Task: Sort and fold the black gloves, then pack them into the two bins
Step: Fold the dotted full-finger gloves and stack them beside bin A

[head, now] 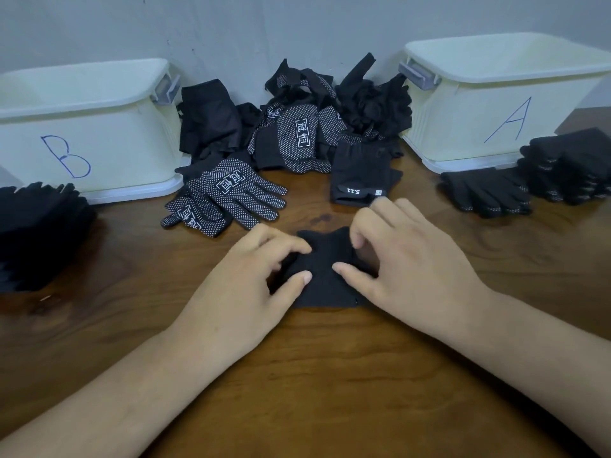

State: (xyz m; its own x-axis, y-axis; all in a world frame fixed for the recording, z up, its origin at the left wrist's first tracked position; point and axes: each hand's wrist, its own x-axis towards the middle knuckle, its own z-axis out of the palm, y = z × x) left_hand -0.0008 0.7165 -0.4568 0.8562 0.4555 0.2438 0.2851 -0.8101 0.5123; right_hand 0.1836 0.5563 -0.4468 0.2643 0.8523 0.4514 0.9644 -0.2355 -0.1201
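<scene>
Left hand [251, 276] and right hand [403, 256] each pinch the glove [317, 287] lying mid-worktop [330, 375] between them; soft, light and probably floppy, it is best held by its edges.

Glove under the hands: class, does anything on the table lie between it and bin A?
Partly. A white-labelled glove lies between the held glove and bin A, and flat gloves lie at the bin's front. Both are low and the bin is open-topped, so a lifted path looks clear.
</scene>
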